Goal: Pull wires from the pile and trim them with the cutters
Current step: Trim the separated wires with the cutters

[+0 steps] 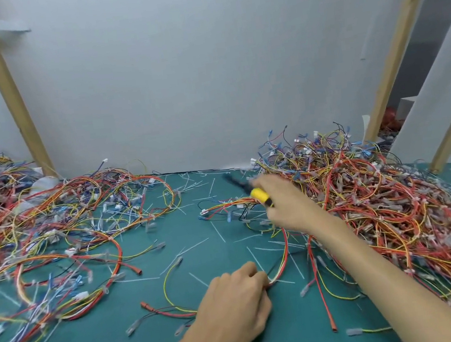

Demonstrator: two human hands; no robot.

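While left hand [235, 306] fingers pinch one wire bundle [285, 246], right hand [288, 205] fingers clamp one cutters [260, 195] between two piles [40, 222] [377, 194].

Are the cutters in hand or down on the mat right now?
In hand: the right hand grips the cutters by their yellow handle; jaws too blurred to judge.

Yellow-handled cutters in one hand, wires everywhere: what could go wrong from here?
1. The red and yellow wire bundle pinched by the left hand runs under the right hand toward the big tangled wire pile. Pulling may snag it or drag other wires along.
2. The yellow-handled cutters look motion-blurred above loose wires, so they might nip the wrong one or come close to fingers.
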